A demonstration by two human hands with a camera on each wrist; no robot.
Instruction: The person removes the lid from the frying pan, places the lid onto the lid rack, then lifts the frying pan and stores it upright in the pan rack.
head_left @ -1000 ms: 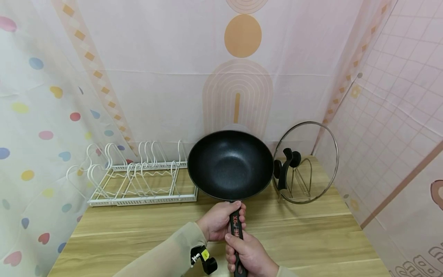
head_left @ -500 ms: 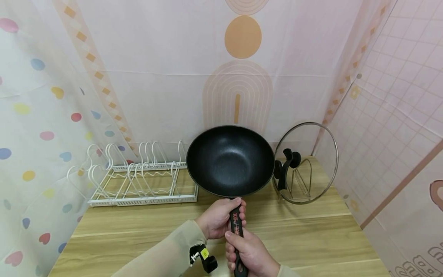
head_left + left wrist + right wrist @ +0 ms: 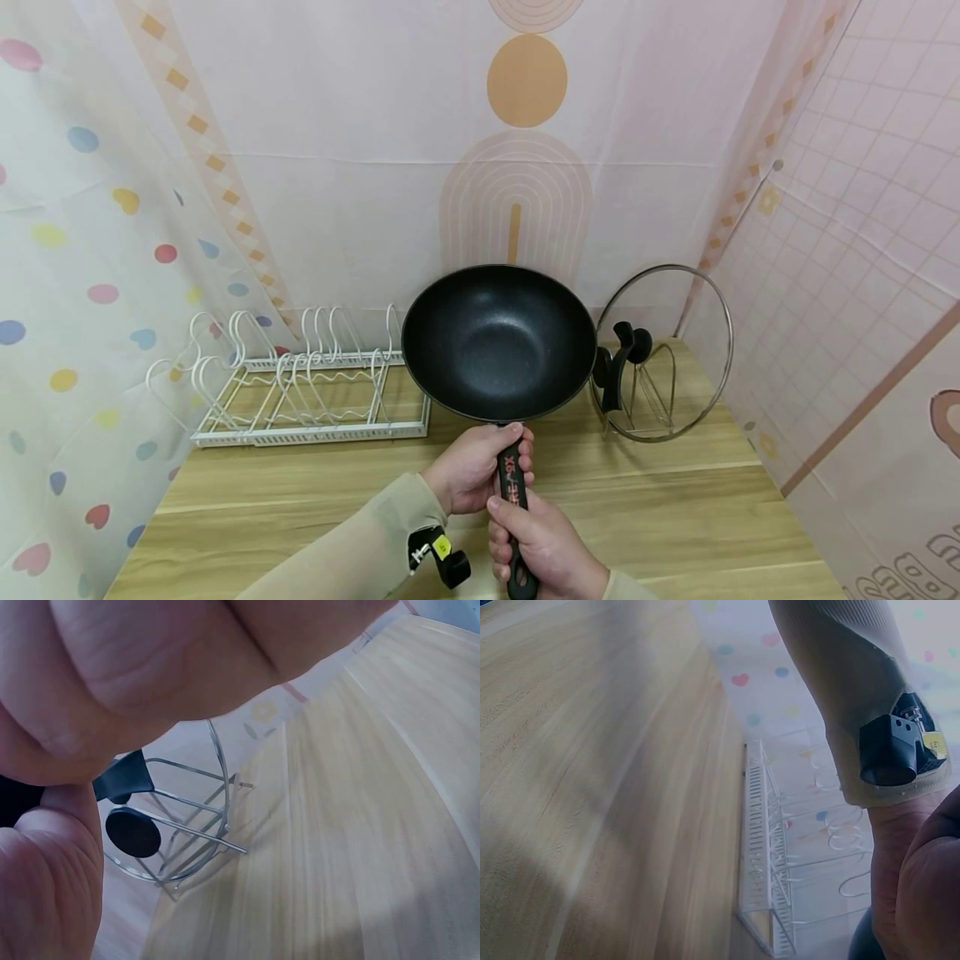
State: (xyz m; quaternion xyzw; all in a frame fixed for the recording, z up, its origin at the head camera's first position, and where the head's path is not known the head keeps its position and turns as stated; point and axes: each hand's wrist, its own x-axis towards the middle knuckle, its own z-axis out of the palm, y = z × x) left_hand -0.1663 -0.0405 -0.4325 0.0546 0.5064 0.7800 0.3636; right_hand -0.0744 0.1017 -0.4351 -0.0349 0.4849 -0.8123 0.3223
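A black wok (image 3: pixel 499 346) is held up by its long handle (image 3: pixel 513 479) in the head view, its dark inside tilted toward me. My left hand (image 3: pixel 471 471) grips the handle close to the pan, thumb on top and fingertips showing on the far side. Lower down, my right hand (image 3: pixel 546 542) wraps the handle near its end. In the left wrist view the curled fingers (image 3: pixel 150 667) fill the upper left and hide most of the handle. The right wrist view catches only part of the right hand (image 3: pixel 930 885) at its edge.
On the left of the wooden table (image 3: pixel 300 500) sits a white wire rack (image 3: pixel 307 433) with upright loops. At right a glass lid (image 3: pixel 726 333) with a black knob stands upright in a metal wire stand (image 3: pixel 672 375). Patterned curtains (image 3: pixel 337 208) hang behind and beside the table.
The wok has risen a little in the head view and looks slightly larger. Both hands have shifted slightly up with it, keeping their hold on the handle.
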